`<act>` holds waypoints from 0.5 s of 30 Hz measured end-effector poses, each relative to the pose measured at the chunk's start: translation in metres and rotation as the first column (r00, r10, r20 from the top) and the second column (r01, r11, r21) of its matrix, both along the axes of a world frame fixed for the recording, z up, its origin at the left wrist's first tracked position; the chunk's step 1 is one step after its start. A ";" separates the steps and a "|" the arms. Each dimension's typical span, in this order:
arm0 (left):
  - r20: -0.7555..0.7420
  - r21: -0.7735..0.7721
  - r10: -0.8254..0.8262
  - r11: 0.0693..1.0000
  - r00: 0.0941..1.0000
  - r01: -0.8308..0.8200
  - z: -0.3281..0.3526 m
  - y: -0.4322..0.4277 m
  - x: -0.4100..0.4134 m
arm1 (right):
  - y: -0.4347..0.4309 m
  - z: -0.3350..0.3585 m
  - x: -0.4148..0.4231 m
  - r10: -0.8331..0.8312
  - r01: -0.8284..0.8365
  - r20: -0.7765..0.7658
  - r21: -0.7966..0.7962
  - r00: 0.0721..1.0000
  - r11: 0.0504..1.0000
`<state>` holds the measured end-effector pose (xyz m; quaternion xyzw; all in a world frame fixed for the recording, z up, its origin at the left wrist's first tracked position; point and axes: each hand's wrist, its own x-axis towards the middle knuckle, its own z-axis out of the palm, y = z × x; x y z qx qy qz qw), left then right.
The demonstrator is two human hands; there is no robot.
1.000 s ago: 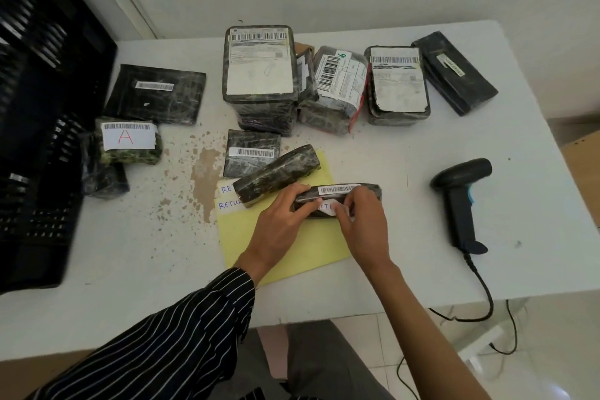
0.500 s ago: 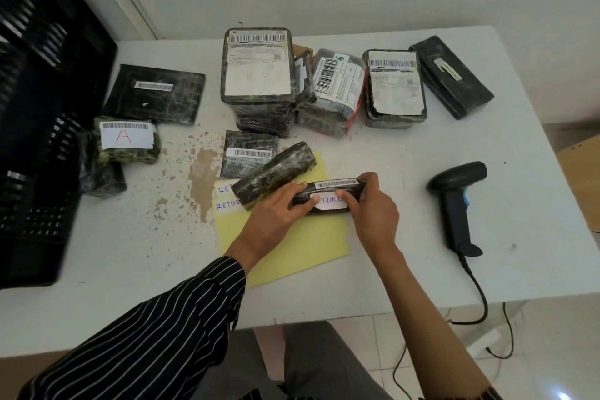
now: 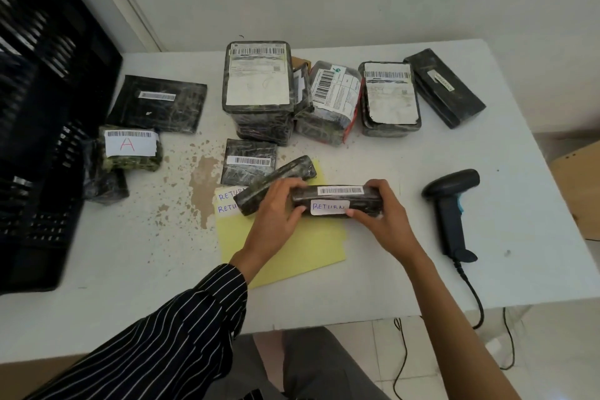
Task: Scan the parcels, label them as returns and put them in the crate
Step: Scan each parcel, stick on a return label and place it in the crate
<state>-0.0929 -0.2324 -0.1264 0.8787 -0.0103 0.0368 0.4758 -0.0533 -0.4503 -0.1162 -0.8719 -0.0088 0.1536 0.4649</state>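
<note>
While the left hand (image 3: 276, 208) and right hand (image 3: 387, 216) each grip an end of a dark parcel (image 3: 365, 202), its white RETURN label (image 3: 329, 207) faces the person, the right thumb touching the label's edge. Parcel sits over a yellow sheet (image 3: 292, 252) on the counter (image 3: 389, 276); scanner (image 3: 452, 204) lies apart to the right, black crate (image 3: 45, 172) stands at far left.

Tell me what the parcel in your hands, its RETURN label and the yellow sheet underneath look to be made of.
Parcel: dark wrapping under what looks like glossy plastic film, going by the crinkles and sheen.
RETURN label: matte white paper, handwritten in blue ink; probably a sticker.
Yellow sheet: flat, matte and thin, either paper or light card; the view does not show which.
</note>
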 end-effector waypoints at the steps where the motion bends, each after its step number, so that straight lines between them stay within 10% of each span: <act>1: -0.038 -0.081 0.045 0.996 0.998 -0.048 0.009 -0.003 0.001 | -0.001 0.007 -0.002 -0.023 0.026 -0.037 0.093 0.999 0.995; 8: -0.183 -0.125 0.171 0.973 0.968 -0.195 0.057 -0.018 0.009 | 0.027 0.046 -0.010 -0.192 0.226 -0.122 0.423 0.974 0.878; 15: -0.226 -0.287 0.050 0.951 0.973 -0.115 0.076 0.004 0.000 | 0.047 0.068 -0.008 -0.255 0.270 -0.091 0.367 0.963 0.890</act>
